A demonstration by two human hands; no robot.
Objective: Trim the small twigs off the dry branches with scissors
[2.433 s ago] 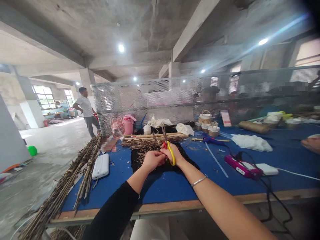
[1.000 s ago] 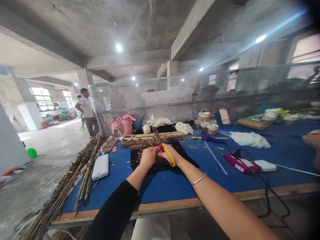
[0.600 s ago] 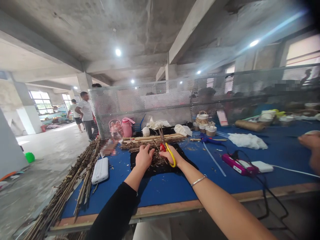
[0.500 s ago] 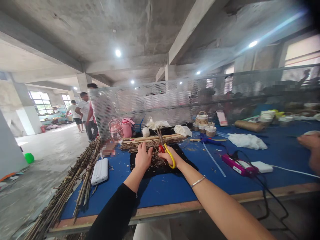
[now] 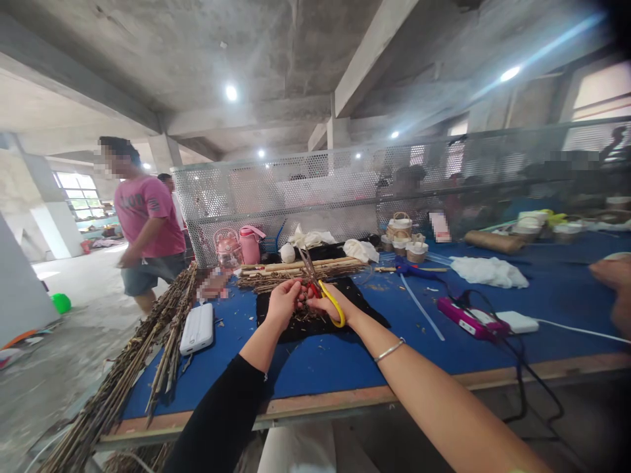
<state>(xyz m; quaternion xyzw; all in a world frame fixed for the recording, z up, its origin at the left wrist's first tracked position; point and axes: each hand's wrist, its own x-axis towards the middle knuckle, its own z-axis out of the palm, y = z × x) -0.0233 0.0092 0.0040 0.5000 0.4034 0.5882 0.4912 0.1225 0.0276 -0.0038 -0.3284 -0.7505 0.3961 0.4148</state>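
it is bright on the left, where light comes in the window (image 5: 79, 194) and shines on the floor (image 5: 111, 253). lamps (image 5: 231, 92) glow white up high, one with a blue streak. a soft shadow darkens the table (image 5: 340, 371). the far right is dim and blurry. edges look stretched.

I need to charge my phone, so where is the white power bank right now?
In the head view, the white power bank lies on the table's left, just right of the dried stems.

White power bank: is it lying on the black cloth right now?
No, the white power bank lies on the blue table surface, left of the black cloth.
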